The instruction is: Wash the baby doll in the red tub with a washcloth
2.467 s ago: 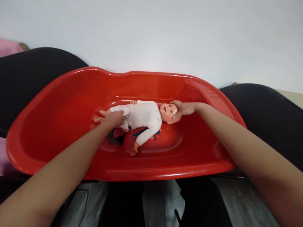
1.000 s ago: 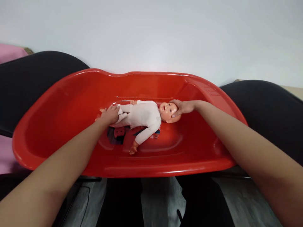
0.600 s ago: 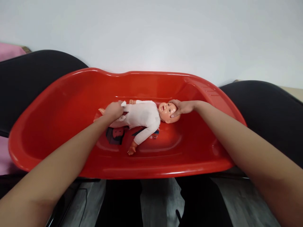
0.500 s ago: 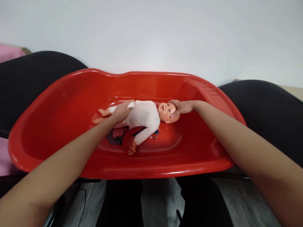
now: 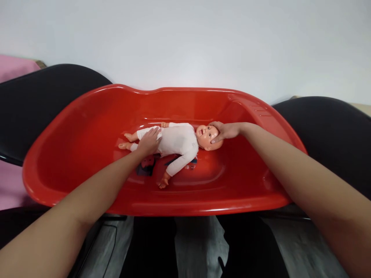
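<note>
A baby doll [image 5: 178, 139] in a white bodysuit lies on its back in a red baby bathtub [image 5: 72, 154], head to the right and feet to the left. My right hand [image 5: 227, 130] cups the top of the doll's head, thumb on the forehead and fingers curved over the far side. On the doll's hip rests my left hand [image 5: 150, 141], its fingers pressing a small white cloth [image 5: 159, 134] against the clothing. Only a bit of that cloth shows at the fingertips. One doll arm stretches toward me, its hand on the tub floor.
Black chairs stand at the left [image 5: 52, 96] and right [image 5: 327, 127] of the tub. Behind it rises a white wall [image 5: 185, 42]. Pink fabric [image 5: 14, 67] shows at far left. Dark pictures [image 5: 146, 166] lie under the doll on the tub floor.
My left hand has moved down from the doll's belly to its hip, uncovering the doll's far hand. My right hand keeps its hold on the head. The view has shifted slightly.
</note>
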Action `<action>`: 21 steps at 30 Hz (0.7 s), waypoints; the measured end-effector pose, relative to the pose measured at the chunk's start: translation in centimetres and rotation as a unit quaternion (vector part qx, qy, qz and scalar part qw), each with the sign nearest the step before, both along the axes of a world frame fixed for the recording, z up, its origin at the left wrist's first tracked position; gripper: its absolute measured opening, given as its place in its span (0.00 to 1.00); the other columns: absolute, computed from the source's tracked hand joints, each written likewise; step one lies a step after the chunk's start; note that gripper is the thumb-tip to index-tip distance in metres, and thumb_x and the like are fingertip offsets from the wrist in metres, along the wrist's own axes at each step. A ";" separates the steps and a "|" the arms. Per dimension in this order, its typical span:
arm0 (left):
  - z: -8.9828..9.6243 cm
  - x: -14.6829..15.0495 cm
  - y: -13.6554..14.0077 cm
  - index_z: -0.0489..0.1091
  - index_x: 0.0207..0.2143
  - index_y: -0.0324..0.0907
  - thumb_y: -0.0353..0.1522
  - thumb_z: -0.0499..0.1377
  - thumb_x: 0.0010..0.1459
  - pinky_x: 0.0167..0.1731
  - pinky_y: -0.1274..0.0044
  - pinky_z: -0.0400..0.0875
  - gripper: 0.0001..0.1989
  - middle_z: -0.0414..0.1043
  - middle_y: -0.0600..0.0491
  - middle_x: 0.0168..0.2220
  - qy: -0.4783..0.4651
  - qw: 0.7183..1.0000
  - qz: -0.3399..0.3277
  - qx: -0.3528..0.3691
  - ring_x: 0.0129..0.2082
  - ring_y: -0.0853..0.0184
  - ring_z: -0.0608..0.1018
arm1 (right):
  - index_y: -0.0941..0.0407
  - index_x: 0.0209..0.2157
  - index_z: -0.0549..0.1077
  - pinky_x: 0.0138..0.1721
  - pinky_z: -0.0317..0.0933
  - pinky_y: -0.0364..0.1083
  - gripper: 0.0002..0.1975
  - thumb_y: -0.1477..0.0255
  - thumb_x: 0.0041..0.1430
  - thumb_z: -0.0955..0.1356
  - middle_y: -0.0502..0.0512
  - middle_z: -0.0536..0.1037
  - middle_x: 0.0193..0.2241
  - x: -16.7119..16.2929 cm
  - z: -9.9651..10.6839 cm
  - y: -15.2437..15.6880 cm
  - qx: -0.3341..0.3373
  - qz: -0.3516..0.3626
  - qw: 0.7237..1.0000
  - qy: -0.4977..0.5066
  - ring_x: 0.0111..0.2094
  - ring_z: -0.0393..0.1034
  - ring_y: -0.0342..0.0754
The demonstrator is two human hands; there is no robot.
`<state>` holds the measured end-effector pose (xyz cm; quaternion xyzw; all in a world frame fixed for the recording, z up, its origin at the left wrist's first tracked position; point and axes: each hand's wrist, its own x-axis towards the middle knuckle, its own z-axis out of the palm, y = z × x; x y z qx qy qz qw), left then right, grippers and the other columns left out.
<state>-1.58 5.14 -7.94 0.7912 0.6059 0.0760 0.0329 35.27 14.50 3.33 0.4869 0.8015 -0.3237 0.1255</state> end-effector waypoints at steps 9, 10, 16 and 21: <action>-0.8 -1.7 1.4 0.58 0.64 0.29 0.37 0.38 0.68 0.66 0.74 0.44 0.30 0.57 0.42 0.66 0.000 0.998 0.054 0.032 0.67 0.63 0.57 | 0.43 0.64 0.55 0.61 0.60 0.64 0.51 0.48 0.39 0.75 0.56 0.59 0.66 -0.9 1.4 -1.4 -0.012 -0.011 1.000 0.003 0.63 0.58 0.68; -0.7 -1.9 1.5 0.59 0.64 0.30 0.37 0.38 0.68 0.66 0.74 0.44 0.29 0.57 0.43 0.66 0.000 0.998 0.056 0.032 0.67 0.63 0.57 | 0.43 0.65 0.54 0.61 0.60 0.63 0.52 0.48 0.40 0.75 0.56 0.59 0.66 -0.9 1.3 -1.4 -0.013 -0.010 1.000 0.003 0.63 0.57 0.68; -1.0 -3.7 1.8 0.60 0.64 0.30 0.39 0.36 0.69 0.66 0.71 0.49 0.31 0.60 0.42 0.65 -0.018 0.997 0.058 0.047 0.66 0.61 0.60 | 0.45 0.66 0.52 0.61 0.59 0.64 0.53 0.45 0.40 0.74 0.57 0.57 0.66 -0.5 0.4 -0.6 -0.001 0.007 1.000 -0.006 0.63 0.57 0.68; -1.0 -4.7 1.8 0.63 0.62 0.33 0.41 0.37 0.69 0.64 0.69 0.53 0.30 0.62 0.43 0.64 -0.018 0.997 0.042 0.057 0.64 0.59 0.63 | 0.46 0.65 0.54 0.61 0.60 0.61 0.54 0.46 0.39 0.75 0.58 0.57 0.66 -0.7 0.5 -0.8 0.002 0.004 1.000 -0.012 0.63 0.58 0.67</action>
